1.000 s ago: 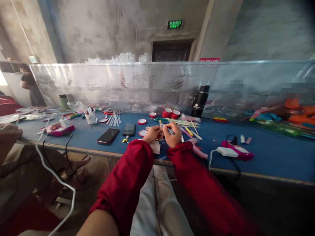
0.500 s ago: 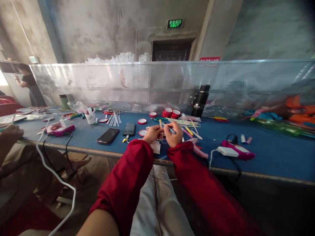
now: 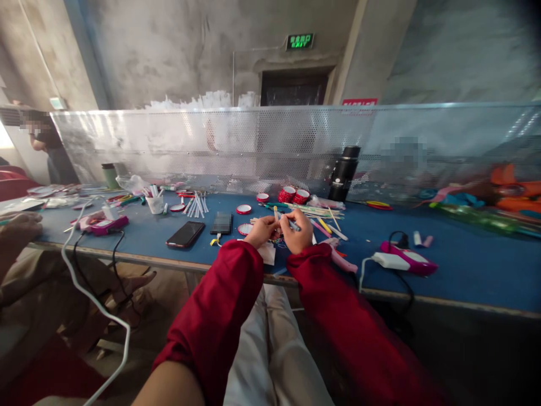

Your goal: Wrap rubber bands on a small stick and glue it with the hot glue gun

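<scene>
My left hand (image 3: 261, 231) is closed in a pinch above the blue table (image 3: 380, 225), its fingertips meeting those of my right hand (image 3: 299, 234). A short yellow-topped stick (image 3: 275, 212) stands up at my left fingertips and seems pinched there. A grey pen-like tool (image 3: 293, 224) lies in my closed right hand, its tip hidden among the fingers. Beneath the hands are a white paper piece (image 3: 267, 254) and tiny coloured bits. A red-rimmed white lid (image 3: 244, 229) lies just left of my left hand. The pink glue gun (image 3: 343, 258) rests right of my right wrist.
Left of my hands lie a black phone (image 3: 186, 234) and a dark device (image 3: 222, 223) with a cable. Stacked red lids (image 3: 293, 195), loose sticks and a black thermos (image 3: 344, 173) stand behind. A purple power strip (image 3: 414, 262) is at right. Another person's hand (image 3: 19, 228) is far left.
My hands stay nearly in place, still close together. At far left, the other person's hand has shifted slightly, and the standing person in the background has lowered an arm.
</scene>
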`<state>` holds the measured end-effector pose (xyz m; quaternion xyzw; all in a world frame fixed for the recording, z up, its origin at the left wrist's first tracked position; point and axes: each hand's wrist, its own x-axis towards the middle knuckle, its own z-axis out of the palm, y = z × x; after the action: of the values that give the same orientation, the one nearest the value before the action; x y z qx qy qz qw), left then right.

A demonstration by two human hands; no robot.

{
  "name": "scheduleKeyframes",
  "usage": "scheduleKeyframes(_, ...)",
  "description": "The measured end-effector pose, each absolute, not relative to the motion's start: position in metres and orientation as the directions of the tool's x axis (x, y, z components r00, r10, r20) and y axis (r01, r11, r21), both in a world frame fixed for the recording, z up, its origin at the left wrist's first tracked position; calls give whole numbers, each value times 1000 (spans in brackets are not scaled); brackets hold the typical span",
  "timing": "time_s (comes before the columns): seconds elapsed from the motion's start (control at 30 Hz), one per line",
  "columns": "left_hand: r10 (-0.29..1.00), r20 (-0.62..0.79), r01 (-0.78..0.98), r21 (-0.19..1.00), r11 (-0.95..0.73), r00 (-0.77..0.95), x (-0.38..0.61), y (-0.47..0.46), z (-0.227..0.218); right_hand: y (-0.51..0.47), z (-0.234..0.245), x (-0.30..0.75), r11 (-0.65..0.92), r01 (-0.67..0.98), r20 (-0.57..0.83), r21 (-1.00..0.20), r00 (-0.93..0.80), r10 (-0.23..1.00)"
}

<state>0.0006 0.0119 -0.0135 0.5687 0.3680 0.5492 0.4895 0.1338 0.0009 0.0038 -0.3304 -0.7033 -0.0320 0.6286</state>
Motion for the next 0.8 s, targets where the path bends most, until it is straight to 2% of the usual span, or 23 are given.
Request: scheduleKeyframes(0.8,962,252,-127,963,-238,107,2,6,-8,5,1,134,784,532,936,-320,48,349)
